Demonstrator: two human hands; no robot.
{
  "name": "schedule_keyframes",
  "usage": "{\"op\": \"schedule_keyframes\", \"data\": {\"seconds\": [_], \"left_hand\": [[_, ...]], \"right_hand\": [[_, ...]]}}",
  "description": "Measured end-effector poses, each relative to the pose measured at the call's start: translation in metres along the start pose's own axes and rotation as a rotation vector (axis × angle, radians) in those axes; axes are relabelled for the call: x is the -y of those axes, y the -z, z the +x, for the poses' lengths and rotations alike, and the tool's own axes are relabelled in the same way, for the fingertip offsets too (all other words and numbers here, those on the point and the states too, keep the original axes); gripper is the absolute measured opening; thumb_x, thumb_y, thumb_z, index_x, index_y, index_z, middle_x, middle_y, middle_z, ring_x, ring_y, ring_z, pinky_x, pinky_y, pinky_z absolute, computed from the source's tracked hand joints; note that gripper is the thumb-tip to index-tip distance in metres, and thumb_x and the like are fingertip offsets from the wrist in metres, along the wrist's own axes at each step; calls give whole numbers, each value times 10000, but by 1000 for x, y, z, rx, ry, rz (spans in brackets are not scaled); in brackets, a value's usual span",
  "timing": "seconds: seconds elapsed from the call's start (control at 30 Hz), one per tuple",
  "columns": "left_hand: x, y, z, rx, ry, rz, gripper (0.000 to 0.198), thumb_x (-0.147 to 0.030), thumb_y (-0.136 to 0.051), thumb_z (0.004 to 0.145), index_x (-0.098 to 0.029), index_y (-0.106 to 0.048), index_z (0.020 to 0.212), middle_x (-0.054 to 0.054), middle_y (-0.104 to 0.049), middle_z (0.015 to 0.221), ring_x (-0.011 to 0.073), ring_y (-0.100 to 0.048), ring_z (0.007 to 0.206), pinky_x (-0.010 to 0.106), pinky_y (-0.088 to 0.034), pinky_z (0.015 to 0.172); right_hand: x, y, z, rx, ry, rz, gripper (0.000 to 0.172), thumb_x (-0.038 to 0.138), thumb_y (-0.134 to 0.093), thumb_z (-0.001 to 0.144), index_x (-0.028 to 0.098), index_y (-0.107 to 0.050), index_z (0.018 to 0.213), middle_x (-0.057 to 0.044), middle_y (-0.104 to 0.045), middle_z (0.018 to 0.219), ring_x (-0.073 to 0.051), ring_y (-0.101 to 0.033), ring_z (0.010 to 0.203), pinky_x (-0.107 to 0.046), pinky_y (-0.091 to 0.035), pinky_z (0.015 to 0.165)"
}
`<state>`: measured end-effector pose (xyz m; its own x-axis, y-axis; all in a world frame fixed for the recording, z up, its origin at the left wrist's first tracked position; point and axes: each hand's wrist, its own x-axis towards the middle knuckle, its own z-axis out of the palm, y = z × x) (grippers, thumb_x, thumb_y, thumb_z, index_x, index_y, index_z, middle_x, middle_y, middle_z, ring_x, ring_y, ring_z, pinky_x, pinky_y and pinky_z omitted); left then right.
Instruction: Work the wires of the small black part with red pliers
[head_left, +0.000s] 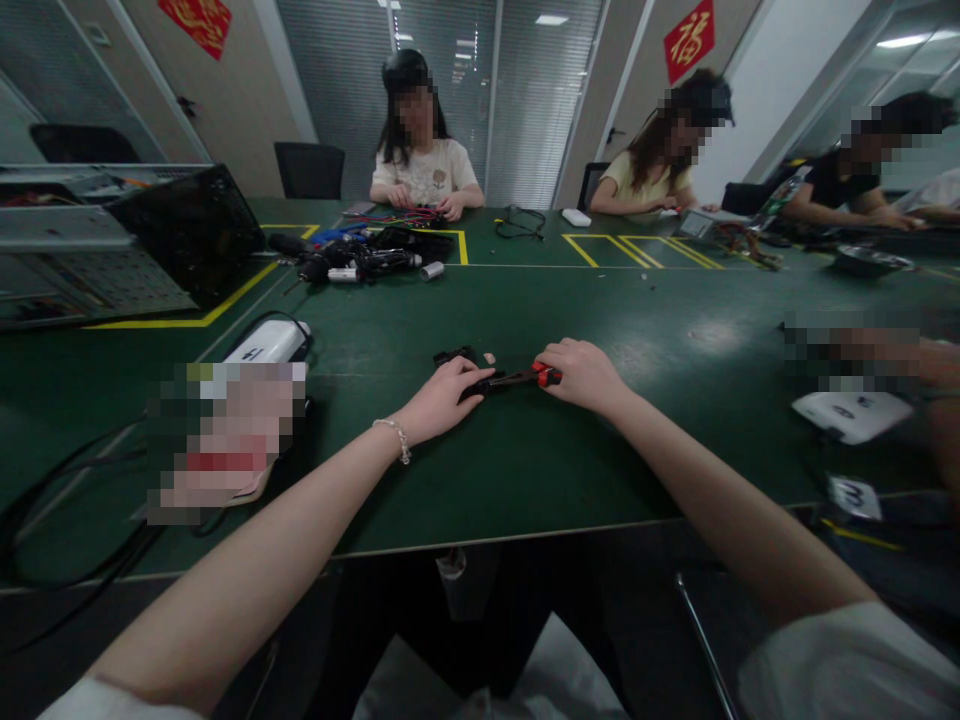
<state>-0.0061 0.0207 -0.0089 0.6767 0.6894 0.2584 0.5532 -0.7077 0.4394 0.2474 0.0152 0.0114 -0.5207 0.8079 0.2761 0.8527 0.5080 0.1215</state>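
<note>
My right hand (583,374) is closed around the red handles of a pair of pliers (517,379). The dark, narrow jaws point left, toward my left hand (444,398). Thumb and fingers of that hand pinch a small black piece at the jaw tips, largely hidden by the fingers, so its kind is unclear. Just beyond my left fingers lies a black part (454,355) on the green table (420,500). A tiny pinkish scrap (490,358) is beside it. Both hands rest low over the tabletop.
An opened computer case (180,250) stands at the left. Nearer are a white device (270,342) and trailing black cables (82,560). A heap of cables and a drill (315,264) lies farther back. Several people sit around; another white device (853,412) is at right.
</note>
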Motion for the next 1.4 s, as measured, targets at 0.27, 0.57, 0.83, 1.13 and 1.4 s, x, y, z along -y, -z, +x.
{"op": "schedule_keyframes", "data": {"seconds": [0.27,0.57,0.83,1.13,1.4], "left_hand": [[0,1,0,11,1,-10,440,-225,-478,851,-245,-426,1288,64,-467,1122,194,-473,1029,378,-394,926],[-3,7,1,56,33,-28,444,-255,-480,853,-241,-424,1293,64,-461,1141,195,-471,1043,373,-391,941],[-4,10,0,64,17,-24,458,-221,-486,843,-263,-423,1295,56,-465,1149,200,-467,1060,384,-381,963],[-5,9,0,61,41,-27,451,-229,-496,841,-243,-436,1288,60,-464,1152,195,-470,1056,369,-385,960],[-4,8,1,61,43,-14,439,-228,-493,843,-225,-448,1279,66,-472,1161,195,-468,1057,370,-379,962]], "right_hand": [[1,0,1,2,0,11,215,272,-511,735,185,-624,896,-69,-631,858,-190,-495,767,-299,-328,619],[0,0,1,9,-4,-8,221,278,-512,736,183,-619,904,-66,-629,869,-190,-496,779,-297,-328,628],[1,-2,1,-1,1,-26,217,279,-527,730,182,-621,901,-64,-626,850,-189,-491,768,-295,-314,617],[1,0,0,-9,10,-7,216,274,-517,732,176,-618,896,-66,-626,847,-188,-486,757,-295,-320,621],[0,-1,0,-7,1,-13,220,276,-513,731,178,-615,899,-61,-623,855,-185,-482,765,-297,-326,632]]}}
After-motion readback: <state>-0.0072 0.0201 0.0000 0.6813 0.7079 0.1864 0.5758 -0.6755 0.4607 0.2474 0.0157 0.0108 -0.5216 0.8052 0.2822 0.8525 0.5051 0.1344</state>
